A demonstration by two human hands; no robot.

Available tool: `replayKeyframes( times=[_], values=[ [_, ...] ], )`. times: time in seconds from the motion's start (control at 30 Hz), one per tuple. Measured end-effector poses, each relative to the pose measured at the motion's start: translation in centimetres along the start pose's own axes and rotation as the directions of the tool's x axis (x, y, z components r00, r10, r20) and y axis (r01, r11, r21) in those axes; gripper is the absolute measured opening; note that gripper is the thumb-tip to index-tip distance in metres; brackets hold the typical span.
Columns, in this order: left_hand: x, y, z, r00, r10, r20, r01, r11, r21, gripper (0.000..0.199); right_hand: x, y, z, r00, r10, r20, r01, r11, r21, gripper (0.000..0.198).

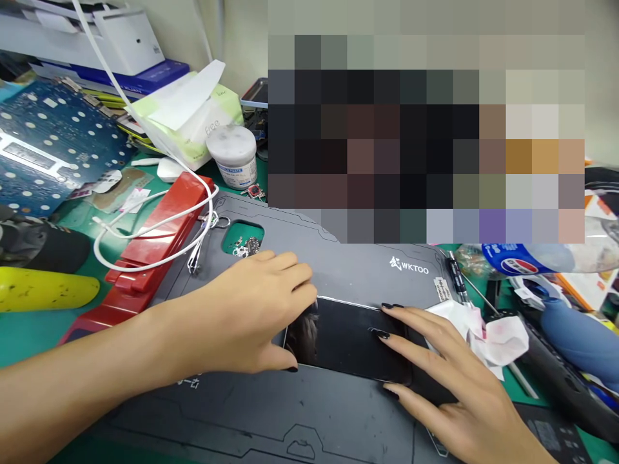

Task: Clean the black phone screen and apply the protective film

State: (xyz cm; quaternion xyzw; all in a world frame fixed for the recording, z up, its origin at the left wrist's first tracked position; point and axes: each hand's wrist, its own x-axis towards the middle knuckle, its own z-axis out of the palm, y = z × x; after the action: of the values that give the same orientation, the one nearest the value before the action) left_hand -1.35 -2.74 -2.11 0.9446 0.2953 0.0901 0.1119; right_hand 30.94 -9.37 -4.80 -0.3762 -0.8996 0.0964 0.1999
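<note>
A black smartphone (348,338) with a glossy dark face and a thin silver edge is at the middle of the grey work mat (251,412). My left hand (271,309) is closed round its left end, fingers curled over the far side and thumb at the near corner. Across its right part reaches my right hand (449,367): fingertips touch the far edge, one finger rests on the dark face, and the thumb is at the near edge. My right hand's fingers are long and apart, spanning the phone's width. The phone's underside and left end are hidden.
A red tool (159,232) with a white cable (145,267) looped over it lies left, beside a yellow cylinder (48,290). A paste jar (233,154) stands behind. Crumpled tissue (503,338), a drink bottle (541,258) and a blue blower bulb (580,335) crowd the right.
</note>
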Motion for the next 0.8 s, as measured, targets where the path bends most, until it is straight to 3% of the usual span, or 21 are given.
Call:
replayKeyframes(
  times=[0.8],
  values=[
    [0.17, 0.03, 0.33, 1.0, -0.013, 0.015, 0.013, 1.0, -0.007, 0.052, -0.46, -0.25, 0.01, 0.998, 0.017, 0.056, -0.019, 0.999, 0.032, 0.032]
  ],
)
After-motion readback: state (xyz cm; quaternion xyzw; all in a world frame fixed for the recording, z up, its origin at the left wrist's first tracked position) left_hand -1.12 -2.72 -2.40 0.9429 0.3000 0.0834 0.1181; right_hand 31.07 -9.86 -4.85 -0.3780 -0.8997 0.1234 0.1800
